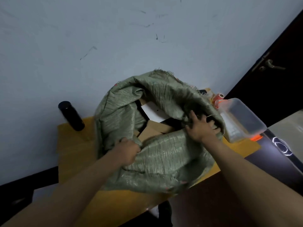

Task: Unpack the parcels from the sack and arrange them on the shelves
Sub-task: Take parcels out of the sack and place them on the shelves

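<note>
- Pale wall point(114, 38) with dark scuffs fills the background; dark door point(282, 66) with a lever handle stands at the right
- Yellow table point(73, 153) sits against the wall; green woven sack point(164, 158) stands on it, mouth open and facing up
- Parcels inside the sack: brown box point(154, 130) near the front of the opening, white parcel point(155, 113) behind it, something dark beside them that I cannot make out
- Left hand point(128, 152) grips the near rim of the sack at its left side, fingers curled tight into a bunch of cloth
- Right hand point(202, 128) lies on the right rim; fingers reach over the edge and curl into the cloth, thumb spread inward towards the opening
- Both bare forearms reach in from the bottom edge
- Black flask point(71, 115) stands upright on the far left corner of the table, apart from the sack
- Clear tub point(241, 119) with orange clips lies tilted just beside the sack on the right; red can point(218, 96) behind it, partly hidden
- Dark glossy surface point(282, 154) at the right shows a bright reflection
- No shelves in view
</note>
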